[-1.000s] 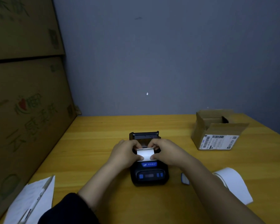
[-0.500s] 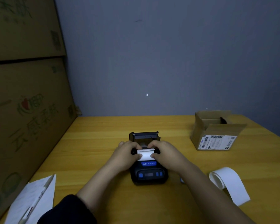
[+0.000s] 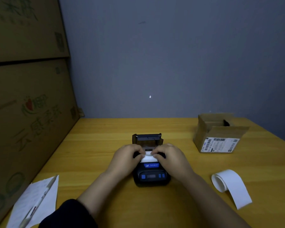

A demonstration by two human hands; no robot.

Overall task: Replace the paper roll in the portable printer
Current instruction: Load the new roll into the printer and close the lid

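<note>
Sitting mid-desk (image 3: 92,145), lid up: portable printer (image 3: 150,176); pinching paper roll (image 3: 148,157) in its open bay from both sides: left hand (image 3: 127,156) and right hand (image 3: 169,156); lying well right: loose roll (image 3: 229,185).

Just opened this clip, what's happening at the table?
A person is loading paper into a small printer on the table. Its lid stands open, and the left hand and right hand press a white roll into the bay. Another loose roll lies to the right, near an open box.
</note>
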